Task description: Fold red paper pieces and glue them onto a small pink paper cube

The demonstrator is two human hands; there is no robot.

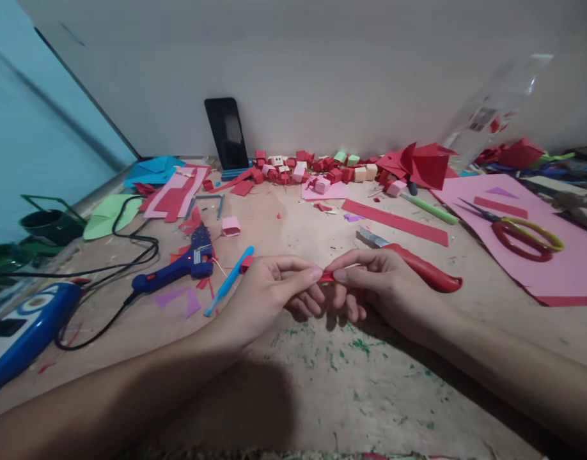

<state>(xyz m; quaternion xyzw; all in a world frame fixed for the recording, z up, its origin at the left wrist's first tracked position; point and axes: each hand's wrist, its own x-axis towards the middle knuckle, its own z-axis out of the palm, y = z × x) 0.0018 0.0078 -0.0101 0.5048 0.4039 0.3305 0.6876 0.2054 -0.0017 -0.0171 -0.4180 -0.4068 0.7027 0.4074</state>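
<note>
Leftmost, a blue-and-white plastic device (48, 332) lies at the table edge, a dark green plastic pail (54, 225) behind it. Next, a dark blue glue gun (173, 268) with a black cord lies on its side on the pale wooden tabletop (332, 396). Right of it: a light-blue slender plastic stick (230, 281), slanted, near a small pink paper loop (231, 226). At the back, a black phone (226, 134) leans against the wall.

Centre: left hand (284, 284), thumb and forefinger pinching one end of a small, narrow red paper piece (327, 276); other fingers curled. The piece sits between both hands, above the tabletop. Right hand (370, 281) pinches its other end likewise, remaining fingers loosely bent.

Just beyond the right hand, partly hidden by it, lies a red-handled knife (430, 268). Farther right, red-and-yellow-handled scissors (524, 237) rest, blades apart, on a large pink paper sheet (566, 271).
</note>
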